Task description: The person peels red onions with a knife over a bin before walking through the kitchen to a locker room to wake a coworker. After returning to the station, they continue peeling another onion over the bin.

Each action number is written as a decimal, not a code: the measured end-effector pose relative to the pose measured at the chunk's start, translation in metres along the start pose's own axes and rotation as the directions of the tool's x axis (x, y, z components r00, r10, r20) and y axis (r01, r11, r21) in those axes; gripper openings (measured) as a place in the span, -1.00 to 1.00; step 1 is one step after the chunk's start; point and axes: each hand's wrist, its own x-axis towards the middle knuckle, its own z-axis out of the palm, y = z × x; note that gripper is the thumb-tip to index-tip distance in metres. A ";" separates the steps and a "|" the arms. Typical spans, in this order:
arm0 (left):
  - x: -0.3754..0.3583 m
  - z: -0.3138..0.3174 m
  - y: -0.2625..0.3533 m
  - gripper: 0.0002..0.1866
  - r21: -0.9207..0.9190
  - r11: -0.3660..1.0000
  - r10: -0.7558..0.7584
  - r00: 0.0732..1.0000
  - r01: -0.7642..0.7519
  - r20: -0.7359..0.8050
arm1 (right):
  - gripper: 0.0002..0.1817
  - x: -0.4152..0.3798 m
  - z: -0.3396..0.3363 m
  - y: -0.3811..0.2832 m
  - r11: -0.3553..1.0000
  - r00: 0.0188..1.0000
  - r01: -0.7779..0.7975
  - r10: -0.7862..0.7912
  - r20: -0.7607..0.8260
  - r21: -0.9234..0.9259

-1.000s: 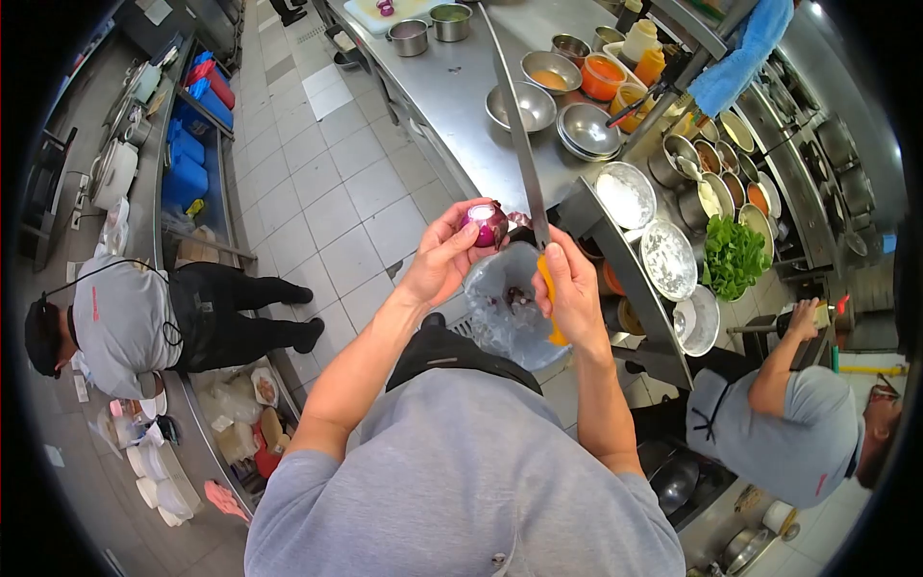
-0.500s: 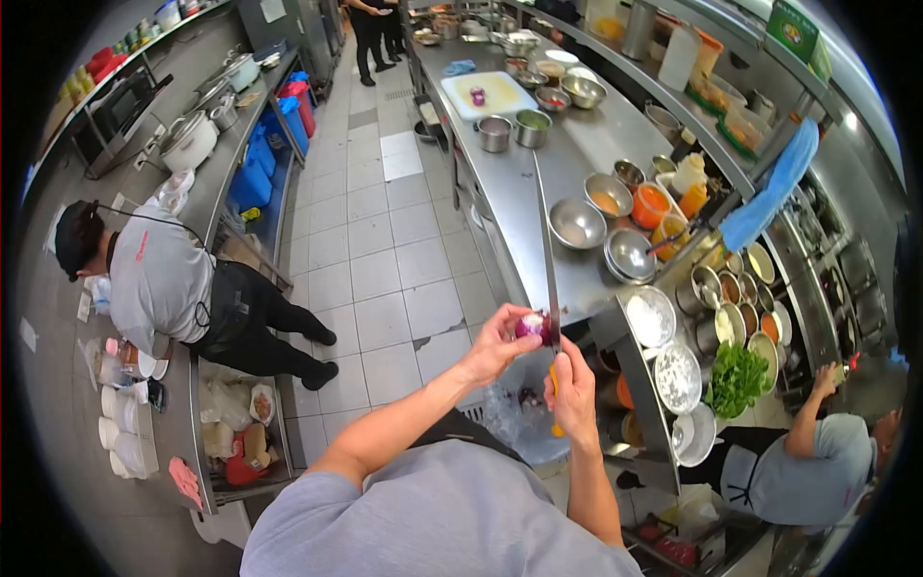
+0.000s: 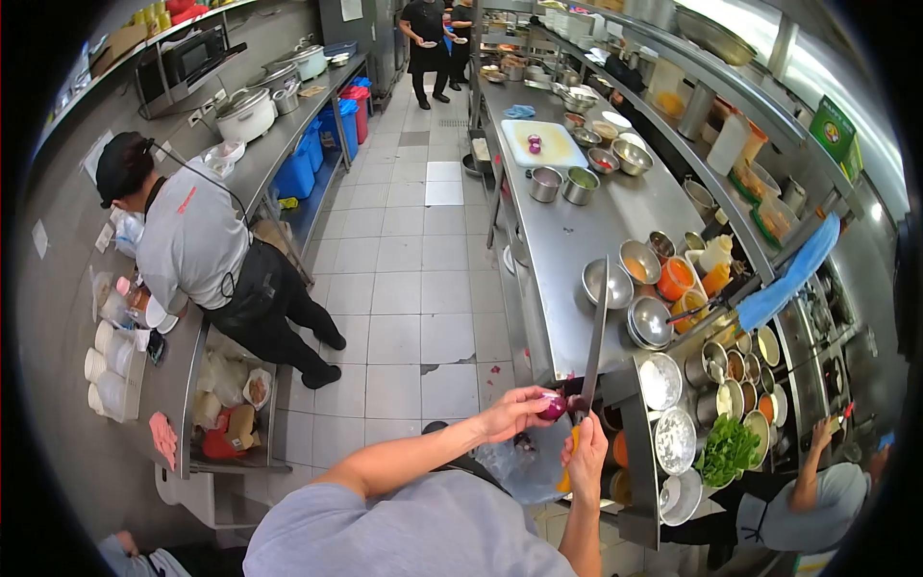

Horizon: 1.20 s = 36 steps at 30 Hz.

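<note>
The left hand (image 3: pixel 514 412) grips a red onion (image 3: pixel 553 407). The right hand (image 3: pixel 585 457) is closed around a knife (image 3: pixel 593 338), its blade pointing up beside the onion.

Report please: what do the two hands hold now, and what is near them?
Left hand grips red onion. Right hand grips knife, blade up beside onion. Plastic bag below the hands.

Onion (image 3: pixel 552 407) between left hand (image 3: pixel 514 413) and knife (image 3: pixel 593 338), above bag (image 3: pixel 524 466), counter (image 3: pixel 577 231) beyond
</note>
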 end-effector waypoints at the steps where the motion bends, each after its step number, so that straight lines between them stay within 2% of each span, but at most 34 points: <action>1: -0.002 -0.010 -0.005 -0.59 -0.063 0.997 -0.033 0.998 0.037 0.053 | -0.57 -0.001 -0.003 0.006 1.000 0.999 -0.008 0.008 -0.032 -0.001; 2: -0.004 -0.019 -0.010 -0.56 -0.123 0.989 -0.064 0.992 0.078 0.109 | -0.57 -0.003 -0.008 0.009 1.000 0.998 -0.016 0.016 -0.065 -0.001; 3: -0.006 -0.022 -0.011 -0.53 -0.098 0.991 -0.078 0.990 0.089 0.115 | -0.56 -0.002 -0.012 0.010 0.999 0.997 -0.038 0.040 -0.068 0.032; 6: -0.011 -0.028 -0.018 -0.55 -0.090 0.992 -0.087 0.996 0.088 0.014 | -0.55 -0.002 -0.024 0.015 0.995 0.992 -0.093 0.091 -0.083 -0.028; 7: -0.011 -0.031 -0.020 -0.56 -0.102 0.991 -0.092 0.996 0.090 -0.018 | -0.53 -0.002 -0.030 0.015 0.985 0.993 -0.112 0.107 -0.046 -0.134; 9: -0.013 -0.037 -0.024 -0.59 -0.130 0.987 -0.107 0.991 0.095 -0.086 | -0.51 -0.008 -0.025 0.022 0.970 0.988 -0.089 0.058 -0.140 -0.225; 10: -0.013 -0.040 -0.023 -0.59 -0.145 0.988 -0.072 0.992 0.056 -0.106 | -0.50 -0.011 -0.023 0.024 0.959 0.982 -0.085 0.035 -0.187 -0.269; 13: -0.006 -0.043 -0.006 -0.61 -0.176 0.983 0.025 0.992 -0.046 -0.121 | -0.47 -0.017 -0.024 0.024 0.927 0.985 -0.095 0.036 -0.168 -0.362; 15: -0.004 -0.031 0.021 -0.59 -0.050 0.987 0.146 0.981 -0.153 -0.125 | -0.51 -0.013 -0.028 0.032 0.936 0.988 -0.030 -0.026 -0.155 -0.350; 19: 0.002 0.006 0.086 -0.53 -0.160 0.965 0.193 0.976 -0.208 -0.104 | -0.57 -0.007 -0.028 0.028 0.963 0.975 0.013 -0.072 -0.211 -0.269; 21: 0.005 0.016 0.103 -0.54 -0.143 0.961 0.229 0.971 -0.237 -0.070 | -0.57 -0.016 -0.027 0.009 0.968 0.975 0.002 -0.057 -0.215 -0.249; 23: 0.007 0.027 0.107 -0.52 -0.111 0.964 0.233 0.969 -0.241 -0.080 | -0.54 -0.019 -0.018 -0.014 0.979 0.979 0.034 -0.072 -0.189 -0.199; 26: 0.015 0.034 0.100 -0.50 -0.086 0.970 0.222 0.973 -0.228 -0.069 | -0.50 -0.020 -0.004 -0.036 0.988 0.987 0.152 -0.152 -0.051 -0.014; 29: 0.022 0.039 0.090 -0.52 -0.073 0.981 0.178 0.983 -0.180 -0.037 | -0.49 -0.018 0.016 -0.062 0.979 0.977 0.191 -0.197 0.085 0.072; 36: 0.033 0.048 0.067 -0.59 0.075 0.971 0.231 0.971 -0.225 -0.069 | -0.45 0.000 0.039 -0.078 0.958 0.947 0.282 -0.285 0.150 0.044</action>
